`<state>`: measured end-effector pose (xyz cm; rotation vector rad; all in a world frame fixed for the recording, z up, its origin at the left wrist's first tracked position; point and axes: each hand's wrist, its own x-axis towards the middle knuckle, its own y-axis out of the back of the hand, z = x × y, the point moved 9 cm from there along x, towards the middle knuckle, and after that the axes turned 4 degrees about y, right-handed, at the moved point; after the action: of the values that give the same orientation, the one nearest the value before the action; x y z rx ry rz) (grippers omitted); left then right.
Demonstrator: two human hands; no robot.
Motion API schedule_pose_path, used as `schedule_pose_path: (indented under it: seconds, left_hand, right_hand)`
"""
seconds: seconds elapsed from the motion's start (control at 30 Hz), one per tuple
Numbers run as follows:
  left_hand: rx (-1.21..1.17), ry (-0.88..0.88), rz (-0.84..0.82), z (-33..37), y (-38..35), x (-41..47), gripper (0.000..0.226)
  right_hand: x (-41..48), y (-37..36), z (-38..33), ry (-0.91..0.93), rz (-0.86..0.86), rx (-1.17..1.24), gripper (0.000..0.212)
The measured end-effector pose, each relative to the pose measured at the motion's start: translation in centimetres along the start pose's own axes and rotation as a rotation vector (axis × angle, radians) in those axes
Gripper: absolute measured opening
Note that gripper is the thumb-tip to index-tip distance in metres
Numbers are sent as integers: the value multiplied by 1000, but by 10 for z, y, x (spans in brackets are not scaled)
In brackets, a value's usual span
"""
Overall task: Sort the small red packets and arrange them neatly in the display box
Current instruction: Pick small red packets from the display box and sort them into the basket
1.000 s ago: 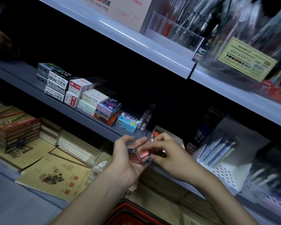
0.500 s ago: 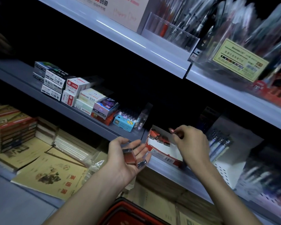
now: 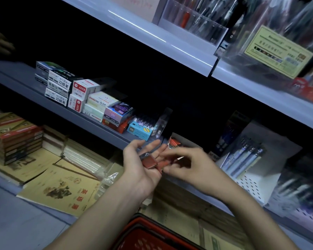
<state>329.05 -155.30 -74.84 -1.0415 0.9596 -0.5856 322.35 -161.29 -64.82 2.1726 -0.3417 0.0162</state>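
Left hand (image 3: 143, 170) is lying palm-up at centre frame with its fingers near straight. It's carrying a few small red packets (image 3: 149, 162) loose on the palm and finger bases, cradling rather than gripping.

Right hand (image 3: 192, 166) is sitting just right of it, fingers curled. Thumb and forefinger are looking like they're pinching one packet at the edge of the left palm. The frame is blurred there, so I'm treating that contact as a read, not a certainty.

Display box (image 3: 176, 141) is sitting on the middle shelf (image 3: 16, 74) directly behind both hands. The hands are hiding most of it, and only a red-and-white corner is showing.

Handling, my judgement:
- The packets are looking tiny, flat, light and fairly stiff, with a glossy wrap, so I'm expecting them to be slippery.
- I'm not seeing anything fragile.
- Best hold is pinching the long edges one at a time, not the slick faces.
- The left palm is needing to stay level, or the loose ones are sliding off.
- The red basket (image 3: 148, 231) at bottom centre is sitting under the hands, likely catching any drop.
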Motion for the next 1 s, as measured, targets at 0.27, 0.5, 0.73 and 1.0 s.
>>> schedule_pose_path:
  seconds: [0.27, 0.5, 0.73, 1.0]
  left_hand:
    - [14, 40, 27, -3, 3, 2, 42]
    - [100, 50, 59, -6, 8, 0, 37]
    - [111, 1, 71, 2, 7, 4, 45]
    - [249, 36, -59, -11, -15, 5, 60]
  right_hand:
    - [-17, -9, -1, 259, 82, -448, 22]
    - [-8, 80, 41, -2, 593, -701, 17]
    - [36, 62, 112, -269, 290, -758, 17]
    - [24, 26, 9, 18, 195, 14, 28]
